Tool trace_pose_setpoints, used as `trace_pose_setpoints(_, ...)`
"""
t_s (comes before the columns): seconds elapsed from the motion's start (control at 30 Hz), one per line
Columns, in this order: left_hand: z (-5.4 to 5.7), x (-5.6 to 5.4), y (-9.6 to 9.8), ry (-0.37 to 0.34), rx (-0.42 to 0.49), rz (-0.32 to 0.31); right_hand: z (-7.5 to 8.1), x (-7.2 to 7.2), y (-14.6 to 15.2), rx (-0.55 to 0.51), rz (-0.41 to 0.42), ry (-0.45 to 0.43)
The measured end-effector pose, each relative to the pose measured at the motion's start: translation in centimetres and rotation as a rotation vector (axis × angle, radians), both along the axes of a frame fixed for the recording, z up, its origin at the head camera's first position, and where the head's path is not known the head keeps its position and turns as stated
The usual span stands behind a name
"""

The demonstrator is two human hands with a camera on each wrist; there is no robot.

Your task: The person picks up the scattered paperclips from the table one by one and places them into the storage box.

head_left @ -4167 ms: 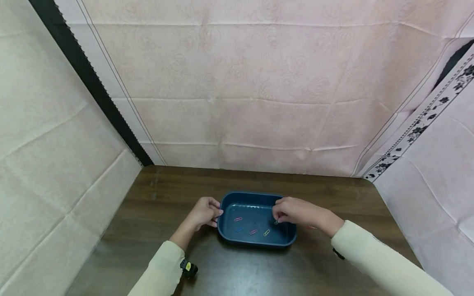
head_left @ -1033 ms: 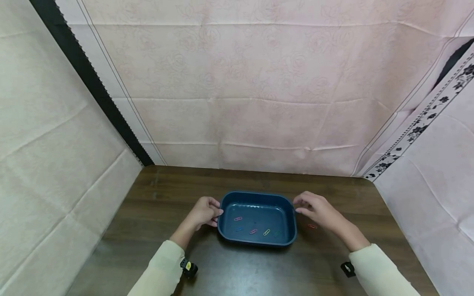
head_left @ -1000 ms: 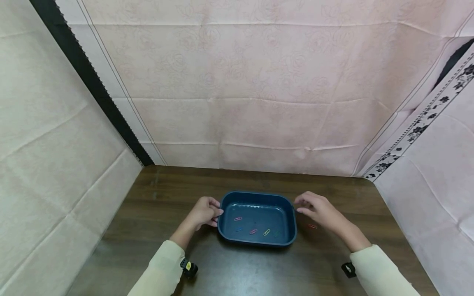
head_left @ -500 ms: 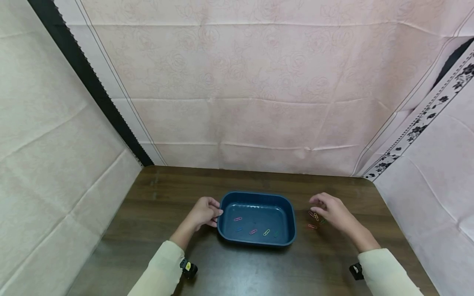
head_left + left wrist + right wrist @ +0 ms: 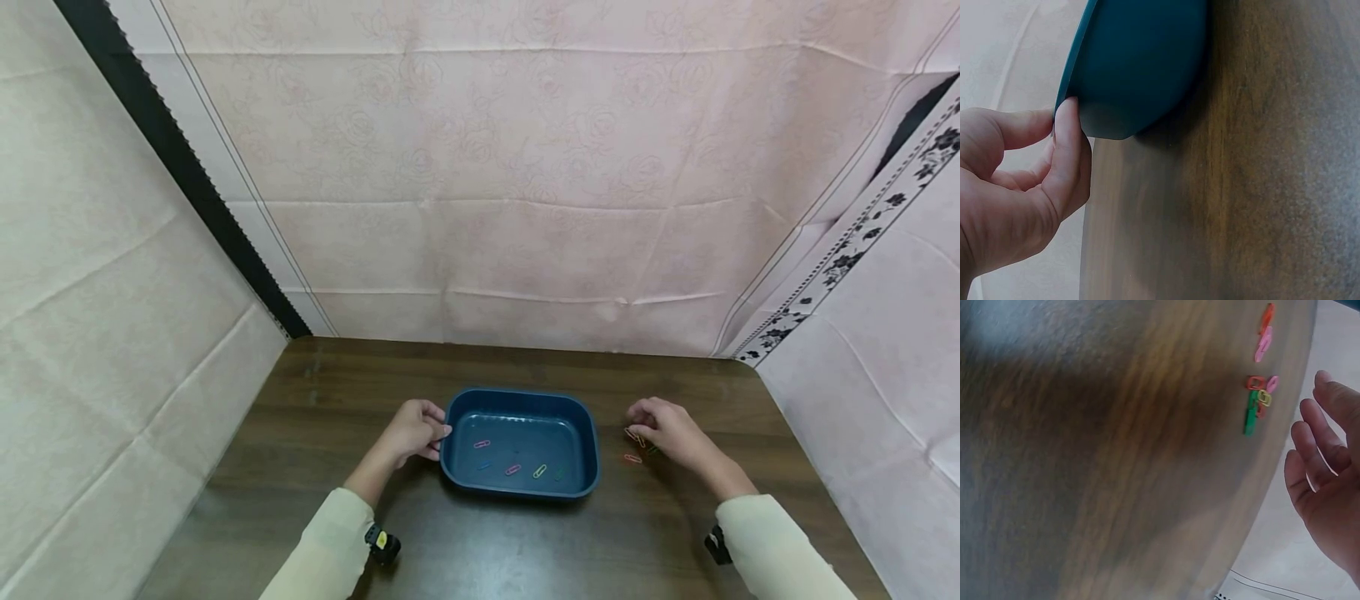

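A dark blue rectangular tray (image 5: 519, 495) sits on the table. My left hand (image 5: 415, 429) pinches its left rim; the left wrist view shows thumb and fingers on the tray wall (image 5: 1141, 62). Several coloured paper clips lie inside, including a pink one (image 5: 513, 470) and a yellow one (image 5: 540, 472). To the right of the tray, my right hand (image 5: 671, 429) hovers close by a small cluster of clips, partly covering it. In the right wrist view, the right hand's fingers (image 5: 1310, 465) are loosely bent with nothing between them, beside green (image 5: 1250, 422) and pink (image 5: 1264, 344) clips.
The brown wooden table (image 5: 480, 550) has pale cloth walls (image 5: 480, 250) at its back and both sides. A red clip (image 5: 633, 458) lies between the tray and the right hand. Black wrist cameras (image 5: 384, 546) are worn at both cuffs.
My right hand has gone from inside the tray, where a green clip now lies, out over the rim and rightward to the clip cluster, then slightly lower. The left hand keeps its place.
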State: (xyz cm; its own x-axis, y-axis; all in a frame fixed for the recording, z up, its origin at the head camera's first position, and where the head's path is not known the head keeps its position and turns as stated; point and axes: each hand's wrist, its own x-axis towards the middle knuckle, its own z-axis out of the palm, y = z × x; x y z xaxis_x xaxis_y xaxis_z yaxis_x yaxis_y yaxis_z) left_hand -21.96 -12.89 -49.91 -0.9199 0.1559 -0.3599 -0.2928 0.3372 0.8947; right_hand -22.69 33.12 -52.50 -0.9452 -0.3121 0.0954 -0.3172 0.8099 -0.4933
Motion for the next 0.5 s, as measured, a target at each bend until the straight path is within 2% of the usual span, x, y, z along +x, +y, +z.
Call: trace_pose_setpoints(0.5, -0.17, -0.09, -0.01, -0.002, -0.006, -0.003, -1.11, -0.86, -0.02, 0.081, -0.006, -0.102)
